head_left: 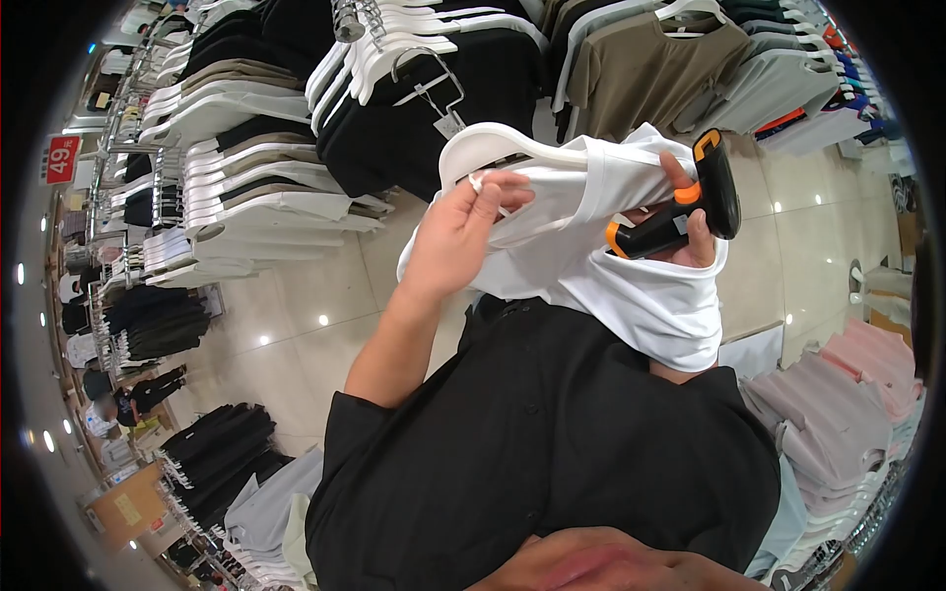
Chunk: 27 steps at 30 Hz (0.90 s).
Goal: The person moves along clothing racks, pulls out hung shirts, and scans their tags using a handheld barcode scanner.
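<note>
Glossy floor [313, 305], racks [372, 22]; left hand [455, 236] narrow on white bit [477, 183], right hand [698, 244] around scanner [658, 234].

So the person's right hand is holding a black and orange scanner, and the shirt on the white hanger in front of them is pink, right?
Not quite: the shirt on the white hanger is white, not pink, as the head view shows. The right hand is holding the black and orange scanner, just as you said.
</note>
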Available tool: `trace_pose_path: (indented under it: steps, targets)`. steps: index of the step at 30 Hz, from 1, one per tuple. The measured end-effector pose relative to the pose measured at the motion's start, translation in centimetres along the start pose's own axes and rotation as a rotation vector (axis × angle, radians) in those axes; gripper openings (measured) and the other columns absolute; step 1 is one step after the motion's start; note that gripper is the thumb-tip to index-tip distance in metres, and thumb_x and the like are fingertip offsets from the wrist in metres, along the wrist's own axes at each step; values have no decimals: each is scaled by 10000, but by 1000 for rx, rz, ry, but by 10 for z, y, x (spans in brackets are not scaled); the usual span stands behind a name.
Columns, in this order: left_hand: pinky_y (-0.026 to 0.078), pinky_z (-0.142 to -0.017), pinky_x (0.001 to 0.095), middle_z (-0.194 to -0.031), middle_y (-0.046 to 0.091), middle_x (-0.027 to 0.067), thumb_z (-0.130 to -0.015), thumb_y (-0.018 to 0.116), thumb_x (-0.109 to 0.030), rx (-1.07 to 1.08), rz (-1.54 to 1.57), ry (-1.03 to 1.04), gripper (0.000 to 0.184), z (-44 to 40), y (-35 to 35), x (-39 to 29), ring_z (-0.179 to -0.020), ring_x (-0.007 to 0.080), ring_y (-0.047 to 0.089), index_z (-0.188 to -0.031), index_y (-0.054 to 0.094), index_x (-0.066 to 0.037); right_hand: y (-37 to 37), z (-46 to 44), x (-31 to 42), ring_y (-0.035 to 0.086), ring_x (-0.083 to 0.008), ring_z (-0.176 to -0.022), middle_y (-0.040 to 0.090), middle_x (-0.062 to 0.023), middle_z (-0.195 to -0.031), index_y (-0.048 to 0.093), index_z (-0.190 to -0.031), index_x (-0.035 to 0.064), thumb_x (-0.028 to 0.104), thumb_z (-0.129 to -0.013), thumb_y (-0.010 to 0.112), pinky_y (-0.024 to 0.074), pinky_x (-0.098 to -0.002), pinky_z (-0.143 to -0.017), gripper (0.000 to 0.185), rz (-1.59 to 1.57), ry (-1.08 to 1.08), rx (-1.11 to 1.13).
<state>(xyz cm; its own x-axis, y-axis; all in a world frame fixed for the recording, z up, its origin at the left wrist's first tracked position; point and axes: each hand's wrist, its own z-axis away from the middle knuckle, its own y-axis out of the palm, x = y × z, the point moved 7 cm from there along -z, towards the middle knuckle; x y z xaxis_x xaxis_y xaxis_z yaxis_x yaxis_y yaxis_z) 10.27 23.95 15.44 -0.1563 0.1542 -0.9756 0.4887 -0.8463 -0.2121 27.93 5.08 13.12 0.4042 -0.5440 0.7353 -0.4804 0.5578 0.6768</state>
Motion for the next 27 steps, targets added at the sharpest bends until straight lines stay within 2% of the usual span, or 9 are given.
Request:
trace_pose_path:
  steps: [2, 5, 8, 11, 13, 17, 19, 22, 27]
  targets:
    - [506, -874, 279, -1155, 761, 78, -1168, 362, -329, 5, 98, -60, 430, -3, -4, 1, -928, 98, 631, -1369, 623, -52, 4, 1, 2, 604, -468, -1289, 508, -221, -1525, 327, -1573, 109, 405, -907, 786, 578, -601, -1045, 862, 0, 8, 13]
    - [493, -861, 250, -1155, 765, 52, -1171, 341, -340, 47, 123, -61, 443, -8, -7, -4, -910, 85, 623, -1417, 593, -71, 5, 2, 2, 650, -380, -1251, 574, -186, -1474, 411, -1546, 104, 387, -900, 779, 584, -528, -1053, 796, -21, 15, -16]
    - [484, -846, 239, -1157, 766, 32, -1172, 324, -345, 69, -17, -39, 453, -10, -9, -11, -895, 83, 617, -1478, 552, -102, 0, 1, -3, 689, -367, -1190, 575, -191, -1477, 405, -1547, 97, 375, -917, 768, 605, -508, -1025, 779, -90, 71, -9]
    - [496, -888, 257, -1183, 760, 33, -1152, 413, -258, 102, 10, -44, 401, -10, -11, -14, -911, 88, 624, -1507, 536, -116, -1, 1, -1, 715, -357, -1138, 576, -195, -1477, 399, -1548, 89, 372, -932, 757, 620, -492, -1001, 767, -92, 62, -53]
    - [504, -957, 290, -1214, 751, 48, -1075, 537, -107, 131, -79, -29, 537, -11, -13, -11, -980, 99, 648, -1600, 425, -131, -1, 1, -1, 718, -354, -1130, 577, -199, -1475, 388, -1550, 79, 371, -939, 748, 621, -489, -1002, 767, -113, 84, -50]
    - [505, -1005, 327, -1250, 739, 68, -981, 606, 6, 137, 65, -106, 774, -10, -10, -11, -1059, 122, 672, -1667, 292, -164, -6, 0, -2, 719, -347, -1130, 573, -197, -1481, 384, -1550, 67, 367, -945, 740, 624, -483, -998, 764, -114, 76, -46]
    - [525, -979, 328, -1201, 756, 112, -956, 606, 26, 106, -105, -31, 878, -11, -11, -15, -1047, 156, 705, -1695, 196, -211, -4, 1, 0, 721, -338, -1124, 570, -195, -1484, 381, -1549, 62, 366, -953, 730, 631, -476, -987, 754, -104, 65, -53]
    - [538, -955, 325, -1121, 771, 148, -957, 607, 29, 67, -356, -43, 869, -11, -13, -23, -981, 185, 726, -1689, 219, -232, -1, 1, 1, 721, -331, -1121, 569, -193, -1485, 382, -1552, 66, 375, -957, 726, 635, -469, -979, 754, -136, 48, -39]
    - [546, -941, 324, -1013, 769, 148, -966, 615, 24, -19, -416, 15, 850, -7, -14, -29, -926, 209, 741, -1684, 232, -221, 2, 6, 6, 723, -321, -1113, 570, -188, -1484, 387, -1551, 71, 382, -958, 726, 638, -462, -973, 750, -122, 60, -45]
